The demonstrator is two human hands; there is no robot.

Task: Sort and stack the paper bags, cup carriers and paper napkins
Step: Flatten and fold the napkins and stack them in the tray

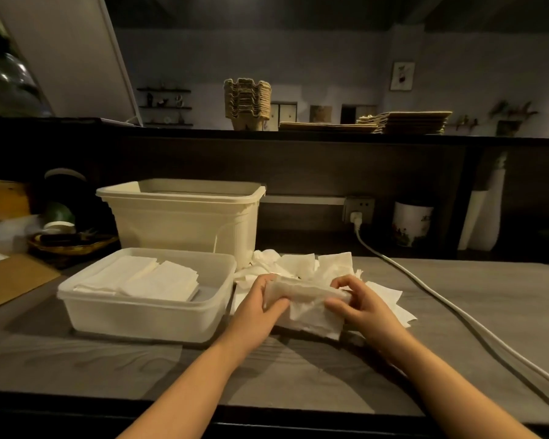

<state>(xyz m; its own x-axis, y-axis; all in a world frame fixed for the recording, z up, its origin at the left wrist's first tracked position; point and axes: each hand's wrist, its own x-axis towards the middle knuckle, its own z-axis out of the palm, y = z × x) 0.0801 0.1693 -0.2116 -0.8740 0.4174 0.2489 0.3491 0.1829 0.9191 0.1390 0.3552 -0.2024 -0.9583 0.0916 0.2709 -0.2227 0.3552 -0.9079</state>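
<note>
Both hands grip one crumpled napkin (305, 296) above the grey counter (140, 369): the left hand (260, 307) pinches its left end, the right hand (358, 301) its right. It hangs over a loose pile of napkins (301, 264), just beside a shallow tub (140, 312) holding stacked napkins (140, 277).

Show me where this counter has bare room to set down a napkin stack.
Bare counter lies in front of the shallow tub, and beyond the white cable on the right. Crowded: the loose napkin pile fills the space between tub, tall bin and cable, where the left hand and right hand hold a napkin.
</note>
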